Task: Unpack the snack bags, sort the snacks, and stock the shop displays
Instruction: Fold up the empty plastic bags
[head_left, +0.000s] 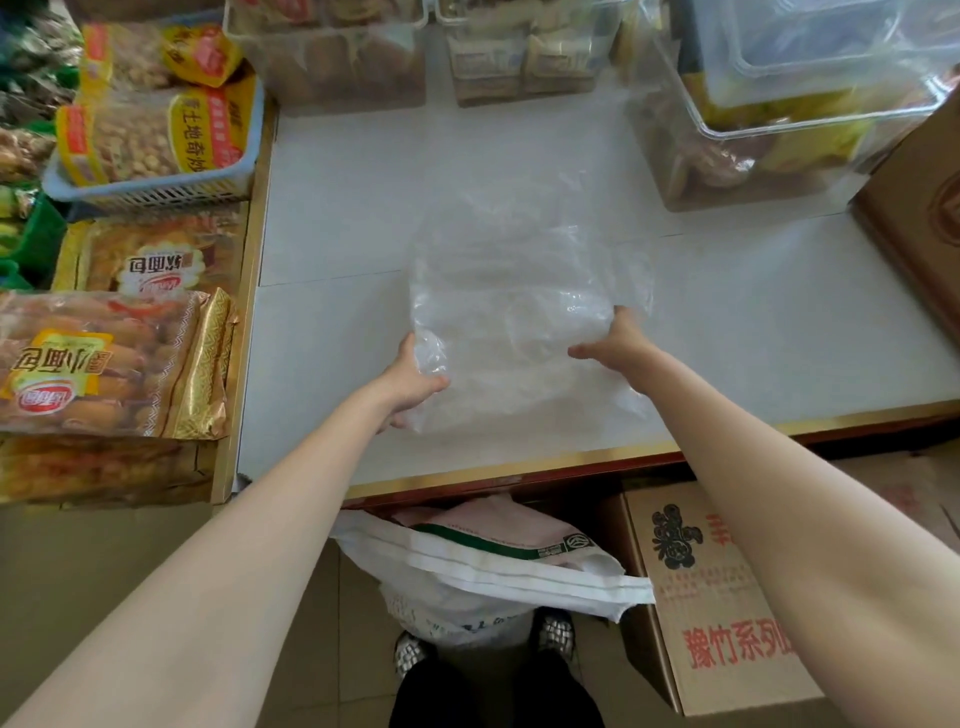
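A crumpled clear plastic bag (514, 291) lies flat on the white counter (343, 208), and I see nothing inside it. My left hand (410, 379) grips its near left edge, thumb on top and fingers tucked under the film. On the right edge, my right hand (618, 340) holds the bag with its fingers curled into the plastic. Bread snack packs (104, 358) are stacked on the shelf to the left.
Clear plastic bins (332, 47) of snacks line the back of the counter, a larger one (779, 104) at the back right. A blue basket (156, 192) holds peanut packs at the left. Cardboard boxes (722, 597) and a white sack (493, 566) sit under the counter.
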